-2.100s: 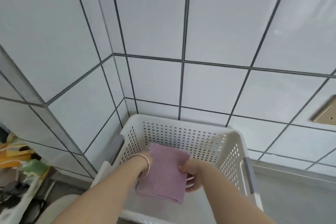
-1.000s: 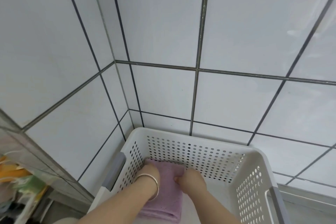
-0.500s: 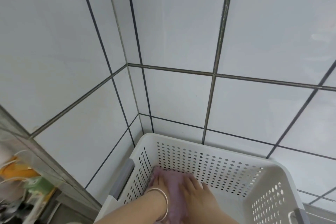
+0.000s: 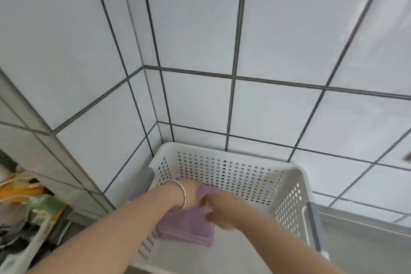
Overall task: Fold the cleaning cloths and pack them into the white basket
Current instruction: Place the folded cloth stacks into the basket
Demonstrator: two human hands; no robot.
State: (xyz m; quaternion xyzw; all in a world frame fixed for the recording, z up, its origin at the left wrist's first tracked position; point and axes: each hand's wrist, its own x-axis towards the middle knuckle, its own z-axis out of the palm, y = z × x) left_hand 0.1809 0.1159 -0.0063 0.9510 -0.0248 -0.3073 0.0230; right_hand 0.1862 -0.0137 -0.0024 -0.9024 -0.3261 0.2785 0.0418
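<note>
Hands were down inside the white basket [image 4: 233,158] in the head view, the only view there was. The folded purple cloth [image 4: 186,227] lay flat on the basket floor, close to the left wall and right under both hands. Its long side ran from the near edge toward the far wall. The left hand [image 4: 193,196], with a silver bangle [image 4: 180,193] on its wrist, rested on the far part of the cloth; I could not tell how its fingers lay. The right hand [image 4: 219,211] seemed to pinch the cloth's right edge. Both hands were touching it, so neither was nearer. No words or labels could be read anywhere.
</note>
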